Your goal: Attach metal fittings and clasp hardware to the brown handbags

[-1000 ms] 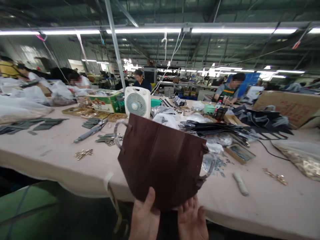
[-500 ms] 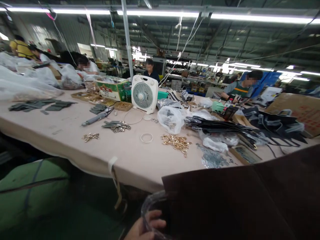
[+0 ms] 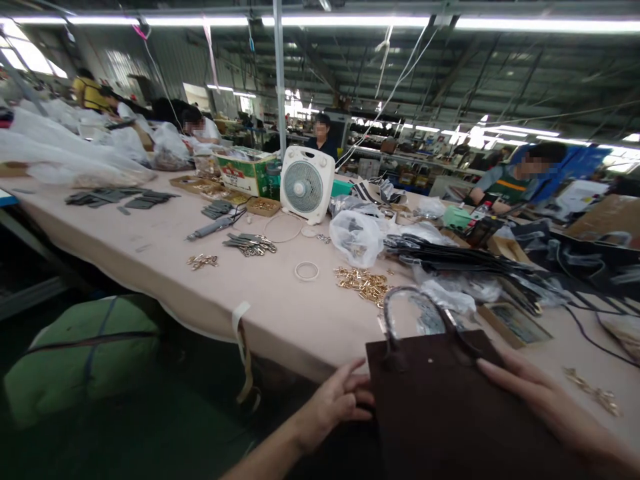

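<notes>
A dark brown handbag with two arched handles is tilted in front of me at the table's front edge; its lower part runs out of view. My right hand grips its right side, with one long finger or thumb lying on the front face and the rest partly hidden. At the left edge of the bag is my left hand, fingers apart and their tips at or against the edge. Behind the handles lie gold-coloured metal fittings in a heap and small clear-grey pieces.
On the cloth-covered table are a white fan, a tape ring, grey straps with clasps, a grey hand tool, plastic bags and black straps. A green bundle lies below. People sit across the table.
The brown piece has swung left and lower, so its handles and front now show. Both hands are now in view at its sides; earlier one hand showed beside a clear-wrapped loop.
</notes>
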`<state>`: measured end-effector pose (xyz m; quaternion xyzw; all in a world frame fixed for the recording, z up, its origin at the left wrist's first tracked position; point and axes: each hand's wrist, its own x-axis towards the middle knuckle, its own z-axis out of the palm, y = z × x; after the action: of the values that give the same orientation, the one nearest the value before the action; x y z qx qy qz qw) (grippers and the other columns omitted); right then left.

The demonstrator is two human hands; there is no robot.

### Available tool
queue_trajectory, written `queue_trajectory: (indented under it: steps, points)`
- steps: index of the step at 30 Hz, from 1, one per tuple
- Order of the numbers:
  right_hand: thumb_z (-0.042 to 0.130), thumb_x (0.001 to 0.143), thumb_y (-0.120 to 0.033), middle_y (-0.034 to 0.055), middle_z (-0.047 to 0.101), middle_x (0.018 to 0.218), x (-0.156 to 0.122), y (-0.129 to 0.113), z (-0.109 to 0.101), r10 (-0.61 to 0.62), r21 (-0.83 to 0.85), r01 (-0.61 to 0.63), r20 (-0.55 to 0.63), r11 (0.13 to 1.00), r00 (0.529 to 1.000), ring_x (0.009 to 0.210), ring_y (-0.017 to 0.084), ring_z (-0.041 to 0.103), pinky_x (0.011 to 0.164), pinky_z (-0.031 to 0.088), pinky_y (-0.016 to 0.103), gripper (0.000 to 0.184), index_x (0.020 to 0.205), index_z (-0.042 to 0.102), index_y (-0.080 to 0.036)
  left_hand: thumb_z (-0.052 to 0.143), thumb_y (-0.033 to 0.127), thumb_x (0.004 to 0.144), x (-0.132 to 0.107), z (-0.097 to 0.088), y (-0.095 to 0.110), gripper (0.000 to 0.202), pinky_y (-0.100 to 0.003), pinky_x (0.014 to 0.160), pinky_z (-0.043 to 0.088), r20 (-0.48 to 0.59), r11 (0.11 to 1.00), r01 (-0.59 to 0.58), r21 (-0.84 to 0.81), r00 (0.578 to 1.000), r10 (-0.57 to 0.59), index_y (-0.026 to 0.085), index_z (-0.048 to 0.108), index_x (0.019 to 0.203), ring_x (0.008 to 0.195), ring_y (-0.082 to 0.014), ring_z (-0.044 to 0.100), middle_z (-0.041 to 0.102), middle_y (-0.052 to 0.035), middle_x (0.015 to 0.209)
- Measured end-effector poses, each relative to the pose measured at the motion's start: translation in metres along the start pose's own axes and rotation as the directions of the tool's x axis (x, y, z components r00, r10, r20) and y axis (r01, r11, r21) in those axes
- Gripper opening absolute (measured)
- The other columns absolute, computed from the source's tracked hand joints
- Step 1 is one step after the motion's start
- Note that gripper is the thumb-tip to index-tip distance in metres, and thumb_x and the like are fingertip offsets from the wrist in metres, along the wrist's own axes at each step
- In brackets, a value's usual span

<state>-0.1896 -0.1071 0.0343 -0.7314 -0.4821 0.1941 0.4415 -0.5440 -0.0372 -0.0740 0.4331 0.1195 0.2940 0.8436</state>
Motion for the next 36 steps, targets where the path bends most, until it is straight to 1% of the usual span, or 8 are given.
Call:
queue_trajectory:
  steps: [2, 4, 8, 13, 16, 23, 28, 36]
  points:
    - [0.084, 0.069, -0.061, 0.0142, 0.076, 0.122, 0.022, -0.008, 0.023, 0.076, 0.097, -0.111, 0.307, 0.989, 0.949, 0.108, 0.04, 0.072, 0.093, 0.06, 0.051, 0.058, 0.114, 0.082, -0.025, 0.081, 0.062, 0.079, 0.021, 0.006, 0.007, 0.104, -0.054, 0.112, 0.046, -0.165, 0.995, -0.083, 0.054, 0.982, 0.091, 0.029, 0.027, 0.162, 0.136, -0.0355, 0.057, 0.055, -0.019, 0.151]
    - [0.078, 0.077, -0.062, 0.0124, 0.075, 0.126, 0.038, -0.011, 0.051, 0.06, 0.17, -0.168, 0.507, 0.971, 0.86, 0.109, 0.036, 0.072, 0.098, 0.058, 0.049, 0.057, 0.121, 0.078, -0.025, 0.087, 0.046, 0.078, 0.041, 0.003, 0.01, 0.11, -0.052, 0.117, 0.041, -0.375, 0.969, -0.078, 0.236, 0.912, 0.165, 0.029, 0.02, 0.163, 0.132, -0.0324, 0.06, 0.064, -0.0158, 0.141]
    - [0.068, 0.087, -0.063, 0.0119, 0.076, 0.121, 0.066, 0.004, 0.095, -0.05, 0.102, -0.009, 0.567, 0.995, 0.822, 0.111, 0.035, 0.071, 0.101, 0.056, 0.049, 0.053, 0.121, 0.075, -0.022, 0.086, 0.025, 0.071, 0.067, -0.021, 0.01, 0.11, -0.051, 0.126, 0.032, -0.518, 0.815, 0.029, 0.578, 0.785, 0.339, 0.025, 0.026, 0.163, 0.141, -0.0338, 0.052, 0.058, -0.0146, 0.149]
    - [0.067, 0.086, -0.061, 0.0143, 0.075, 0.113, 0.115, 0.026, 0.129, -0.207, -0.254, 0.274, 0.261, 0.927, 0.943, 0.105, 0.034, 0.071, 0.097, 0.055, 0.048, 0.049, 0.109, 0.074, -0.019, 0.082, 0.02, 0.073, 0.074, -0.041, 0.008, 0.101, -0.049, 0.131, 0.024, -0.36, 0.665, -0.009, 0.747, 0.836, 0.415, 0.025, 0.035, 0.162, 0.153, -0.0329, 0.037, 0.044, -0.0106, 0.164]
    - [0.058, 0.093, -0.057, 0.0137, 0.072, 0.122, 0.146, 0.015, 0.156, -0.356, -0.205, 0.376, 0.128, 0.904, 0.926, 0.109, 0.028, 0.069, 0.101, 0.053, 0.044, 0.047, 0.117, 0.071, -0.019, 0.083, 0.021, 0.074, 0.073, -0.042, 0.004, 0.105, -0.049, 0.131, 0.024, -0.281, 0.637, -0.035, 0.77, 0.878, 0.387, 0.028, 0.031, 0.164, 0.153, -0.0334, 0.037, 0.042, -0.0085, 0.165]
    - [0.048, 0.099, -0.033, 0.0102, 0.073, 0.128, 0.208, -0.041, 0.25, -0.446, -0.148, 0.557, 0.449, 0.817, 0.774, 0.121, 0.024, 0.066, 0.11, 0.046, 0.04, 0.037, 0.124, 0.071, -0.019, 0.088, 0.024, 0.066, 0.086, -0.045, 0.008, 0.117, -0.048, 0.12, 0.041, -0.308, 0.644, 0.079, 0.761, 0.918, 0.251, 0.034, 0.026, 0.165, 0.14, -0.0369, 0.054, 0.056, -0.0082, 0.155]
    - [0.047, 0.088, -0.007, 0.0128, 0.066, 0.141, 0.243, -0.049, 0.313, -0.431, -0.2, 0.58, 0.491, 0.79, 0.757, 0.132, 0.023, 0.06, 0.116, 0.041, 0.037, 0.051, 0.133, 0.068, -0.017, 0.083, 0.029, 0.062, 0.095, -0.05, 0.011, 0.121, -0.053, 0.118, 0.042, -0.393, 0.556, 0.282, 0.782, 0.915, 0.088, 0.024, 0.022, 0.167, 0.139, -0.0425, 0.053, 0.054, -0.0154, 0.155]
    - [0.063, 0.081, -0.01, 0.0103, 0.077, 0.102, 0.247, -0.035, 0.325, -0.424, -0.215, 0.545, 0.427, 0.811, 0.799, 0.101, 0.024, 0.069, 0.096, 0.047, 0.032, 0.02, 0.09, 0.078, -0.02, 0.081, 0.028, 0.061, 0.103, -0.049, 0.012, 0.12, -0.051, 0.117, 0.043, -0.456, 0.471, 0.398, 0.787, 0.89, 0.011, 0.019, 0.024, 0.166, 0.14, -0.0434, 0.053, 0.052, -0.0164, 0.157]
